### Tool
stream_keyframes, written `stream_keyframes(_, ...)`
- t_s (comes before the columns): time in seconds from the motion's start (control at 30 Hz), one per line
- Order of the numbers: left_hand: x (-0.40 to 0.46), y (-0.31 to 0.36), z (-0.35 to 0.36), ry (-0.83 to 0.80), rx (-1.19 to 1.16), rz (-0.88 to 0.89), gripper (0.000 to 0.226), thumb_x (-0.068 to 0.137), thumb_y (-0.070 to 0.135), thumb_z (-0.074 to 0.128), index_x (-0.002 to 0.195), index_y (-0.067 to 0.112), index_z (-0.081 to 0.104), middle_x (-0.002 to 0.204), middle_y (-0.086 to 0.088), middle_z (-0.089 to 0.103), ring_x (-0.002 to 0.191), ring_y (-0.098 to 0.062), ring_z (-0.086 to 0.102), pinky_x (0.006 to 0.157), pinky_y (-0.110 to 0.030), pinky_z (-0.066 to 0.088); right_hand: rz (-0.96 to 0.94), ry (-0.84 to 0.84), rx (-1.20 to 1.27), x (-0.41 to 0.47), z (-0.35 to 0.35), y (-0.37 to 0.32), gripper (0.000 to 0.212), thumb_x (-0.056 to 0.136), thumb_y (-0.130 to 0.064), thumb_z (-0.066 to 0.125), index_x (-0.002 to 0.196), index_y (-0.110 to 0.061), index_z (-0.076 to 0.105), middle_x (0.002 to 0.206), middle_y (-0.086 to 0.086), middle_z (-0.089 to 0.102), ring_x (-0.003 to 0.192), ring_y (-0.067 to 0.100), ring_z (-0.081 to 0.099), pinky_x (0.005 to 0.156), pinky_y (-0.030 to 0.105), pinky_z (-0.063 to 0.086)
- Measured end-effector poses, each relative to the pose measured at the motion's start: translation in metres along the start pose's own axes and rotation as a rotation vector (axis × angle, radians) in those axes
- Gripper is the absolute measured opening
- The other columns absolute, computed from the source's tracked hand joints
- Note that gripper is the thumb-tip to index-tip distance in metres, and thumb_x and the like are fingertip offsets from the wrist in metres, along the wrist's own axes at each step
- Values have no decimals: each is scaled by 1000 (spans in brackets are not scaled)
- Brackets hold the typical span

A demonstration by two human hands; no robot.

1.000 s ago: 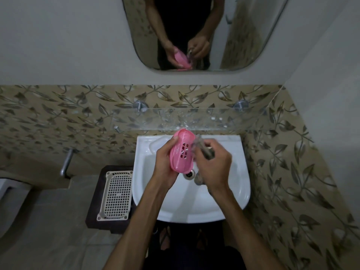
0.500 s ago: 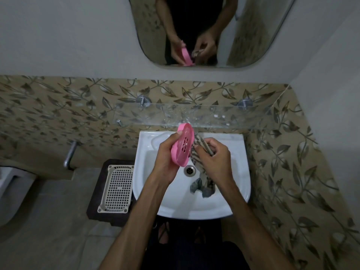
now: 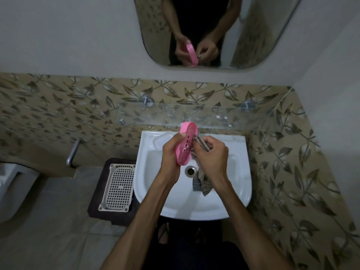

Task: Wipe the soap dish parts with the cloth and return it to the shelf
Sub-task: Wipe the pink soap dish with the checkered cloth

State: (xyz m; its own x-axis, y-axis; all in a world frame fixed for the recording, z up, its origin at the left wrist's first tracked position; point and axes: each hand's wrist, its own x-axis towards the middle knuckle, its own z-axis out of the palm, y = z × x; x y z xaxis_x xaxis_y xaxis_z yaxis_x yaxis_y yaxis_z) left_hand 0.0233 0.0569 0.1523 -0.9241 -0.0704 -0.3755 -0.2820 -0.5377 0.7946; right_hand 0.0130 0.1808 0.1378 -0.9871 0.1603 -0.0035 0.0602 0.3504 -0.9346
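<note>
A pink oval soap dish part (image 3: 186, 145) with drain holes stands on edge above the white sink (image 3: 235, 172). My left hand (image 3: 170, 154) grips it from the left, thumb on its upper rim. My right hand (image 3: 211, 154) holds a bunched grey striped cloth (image 3: 201, 182) against the dish's right face; the cloth's tail hangs down over the basin. The glass shelf (image 3: 224, 115) runs along the wall just beyond the dish. A clear plastic piece (image 3: 159, 142) lies at the sink's back left corner.
A mirror (image 3: 210, 32) above reflects the hands and dish. A beige perforated basket (image 3: 118, 187) sits on a dark stool left of the sink. A metal pipe (image 3: 73, 152) juts from the left wall. Part of a toilet (image 3: 11, 184) shows far left. The sink drain (image 3: 190, 170) lies below the dish.
The dish has turned further on edge and risen slightly toward the shelf. My right hand has kept the cloth against it, and its tail now hangs lower over the basin.
</note>
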Motion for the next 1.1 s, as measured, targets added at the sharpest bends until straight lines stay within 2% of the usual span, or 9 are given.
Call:
stream_keyframes(0.13, 4, 2, -4, 2, -31, -10, 29, 84, 36, 62, 86, 18, 85, 83, -5, 78, 69, -16, 71, 60, -26, 55, 6, -107, 35, -12, 3, -1, 9, 86, -28, 80, 81, -22, 76, 71, -5, 77, 66, 21, 76, 64, 49, 65)
stream_keyframes(0.27, 0, -4, -4, -19, 9, 46, 30, 90, 33, 59, 89, 20, 85, 83, -4, 78, 72, -14, 71, 64, -25, 57, 45, -7, 132, 1, -1, -3, 8, 89, -22, 84, 88, -18, 77, 75, -3, 79, 69, 17, 78, 67, 49, 67)
stream_keyframes(0.43, 4, 3, -8, 73, -79, 14, 41, 82, 35, 63, 106, 7, 79, 107, -24, 72, 87, -28, 67, 70, -34, 52, -60, -98, -12, -24, 8, -2, 9, 85, -22, 82, 80, -22, 76, 68, -8, 75, 62, 16, 73, 61, 47, 62)
stream_keyframes(0.57, 3, 5, -5, 31, -131, 23, 32, 83, 33, 61, 93, 13, 84, 91, -14, 78, 75, -23, 71, 64, -31, 53, -12, -28, 40, -13, 10, -3, 10, 85, -23, 81, 78, -19, 75, 67, -2, 74, 63, 28, 74, 61, 52, 62)
stream_keyframes(0.73, 7, 8, -7, 93, -222, 9, 55, 75, 29, 69, 119, -4, 68, 106, -26, 66, 79, -29, 64, 65, -33, 55, -39, -74, -13, -24, 12, -2, 18, 85, -22, 80, 69, -19, 71, 61, -2, 71, 58, 27, 70, 58, 48, 60)
stream_keyframes(0.8, 6, 6, -7, 85, -259, -3, 56, 76, 29, 69, 120, -4, 67, 109, -28, 65, 80, -30, 65, 65, -32, 55, -103, -67, -65, -21, 10, 0, 20, 88, -22, 78, 70, -18, 70, 59, -1, 67, 55, 24, 65, 56, 44, 57)
stream_keyframes(0.93, 10, 9, -16, 62, -347, -43, 48, 83, 31, 66, 117, -2, 67, 96, -19, 76, 79, -28, 74, 72, -34, 59, -297, -182, -96, -30, 8, -3, 11, 91, -21, 74, 82, -16, 77, 65, -4, 66, 55, 20, 63, 55, 40, 53)
stream_keyframes(1.03, 10, 11, -18, 29, -401, -114, 58, 89, 37, 60, 129, -4, 65, 112, -26, 72, 89, -32, 74, 78, -37, 59, -389, -180, -124, -25, 4, -5, 3, 89, -15, 79, 90, -14, 81, 80, 0, 71, 67, 16, 65, 62, 40, 56)
stream_keyframes(1.1, 11, 12, -17, 6, -419, -185, 59, 90, 39, 60, 126, -7, 70, 123, -32, 65, 95, -36, 71, 83, -40, 59, -504, -243, -173, -29, 6, -11, 12, 88, -14, 80, 100, -13, 83, 92, 2, 75, 79, 16, 69, 71, 37, 59)
